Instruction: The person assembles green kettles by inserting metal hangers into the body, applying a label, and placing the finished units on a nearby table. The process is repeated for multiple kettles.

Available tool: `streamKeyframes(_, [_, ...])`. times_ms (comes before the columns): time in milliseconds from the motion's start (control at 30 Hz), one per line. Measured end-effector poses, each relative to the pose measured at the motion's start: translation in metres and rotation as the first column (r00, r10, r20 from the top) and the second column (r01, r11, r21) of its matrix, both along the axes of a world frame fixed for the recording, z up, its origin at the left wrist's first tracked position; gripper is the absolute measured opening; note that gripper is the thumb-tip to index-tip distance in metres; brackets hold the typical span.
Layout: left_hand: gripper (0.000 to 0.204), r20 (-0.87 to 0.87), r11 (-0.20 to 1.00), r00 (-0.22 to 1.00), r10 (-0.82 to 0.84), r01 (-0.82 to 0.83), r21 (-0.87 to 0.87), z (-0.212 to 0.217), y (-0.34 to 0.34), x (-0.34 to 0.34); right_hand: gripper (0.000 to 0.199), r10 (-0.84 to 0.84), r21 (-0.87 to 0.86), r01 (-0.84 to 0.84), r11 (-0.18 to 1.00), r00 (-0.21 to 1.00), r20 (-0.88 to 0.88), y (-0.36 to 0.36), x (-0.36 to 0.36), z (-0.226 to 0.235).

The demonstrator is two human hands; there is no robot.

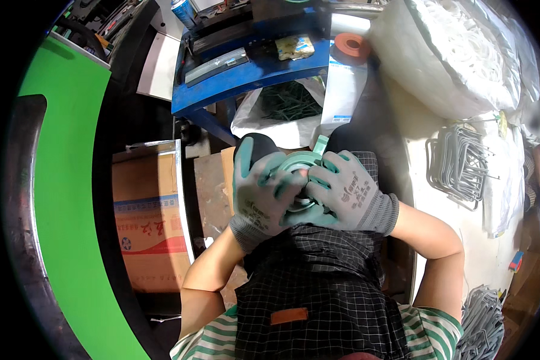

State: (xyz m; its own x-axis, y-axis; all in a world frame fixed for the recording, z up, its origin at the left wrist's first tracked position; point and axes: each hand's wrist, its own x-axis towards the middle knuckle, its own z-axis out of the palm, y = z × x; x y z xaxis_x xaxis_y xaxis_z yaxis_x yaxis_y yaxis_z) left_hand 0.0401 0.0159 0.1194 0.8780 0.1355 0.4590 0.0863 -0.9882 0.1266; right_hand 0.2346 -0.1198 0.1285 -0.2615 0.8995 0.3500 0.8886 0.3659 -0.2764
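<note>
**Two gloved hands on a pale green disc, held over the lap**

The person sits with both forearms coming up from six o'clock, and both hands meet at the centre of the view. The left hand, in a grey and green work glove, is wrapped round the near side of a round pale green disc. The right hand, gloved the same way, is closed over it from three o'clock, its fingers pressing toward the middle. So both hands are clamped on the disc, which sits just above a black checked apron covering the lap.

At twelve o'clock stands a blue table carrying a yellow sponge, with an orange roll of tape just beside it at one o'clock. A white bag of dark green parts lies below the table. At three o'clock a pile of bent wire pieces rests on a white surface. A cardboard box sits at nine o'clock.

As I judge it, the risk is a slip: the gloves hide the fingertips and dull the feel, the disc rests on nothing firm, and an uneven squeeze could tip it out toward the floor or pinch a finger at the hub, which the hands largely cover
</note>
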Motion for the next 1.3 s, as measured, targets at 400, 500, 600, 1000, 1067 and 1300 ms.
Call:
streamKeyframes(400, [0.035, -0.295, 0.987, 0.943, 0.156, -0.142, 0.070, 0.039, -0.009, 0.012, 0.022, -0.039, 0.032, 0.038, 0.999, 0.999, 0.036, -0.005, -0.010, -0.015])
streamKeyframes(500, [0.030, -0.470, 0.968, 0.850, 0.237, -0.168, 0.184, 0.072, -0.001, 0.040, 0.020, -0.067, 0.105, 0.070, 0.992, 0.997, -0.039, -0.007, -0.008, -0.022])
streamKeyframes(600, [0.028, -0.391, 0.950, 0.888, 0.243, -0.138, 0.279, 0.059, 0.000, 0.042, 0.018, -0.051, 0.126, 0.054, 0.990, 0.998, -0.026, -0.007, -0.004, -0.022])
streamKeyframes(1000, [0.030, -0.432, 0.993, 0.895, 0.114, -0.121, 0.011, 0.052, 0.011, 0.040, 0.034, 0.012, 0.162, 0.027, 0.987, 0.972, -0.234, -0.005, 0.001, -0.035])
streamKeyframes(1067, [0.028, -0.323, 0.986, 0.939, 0.120, -0.150, -0.069, 0.045, 0.011, 0.033, 0.036, 0.026, 0.215, 0.098, 0.972, 0.861, -0.509, -0.003, 0.011, -0.036])
streamKeyframes(1300, [0.029, -0.073, 0.711, 0.992, -0.099, 0.019, -0.703, 0.024, 0.037, 0.038, 0.099, -0.684, -0.436, 0.655, 0.618, 0.175, -0.708, 0.033, 0.152, -0.157])
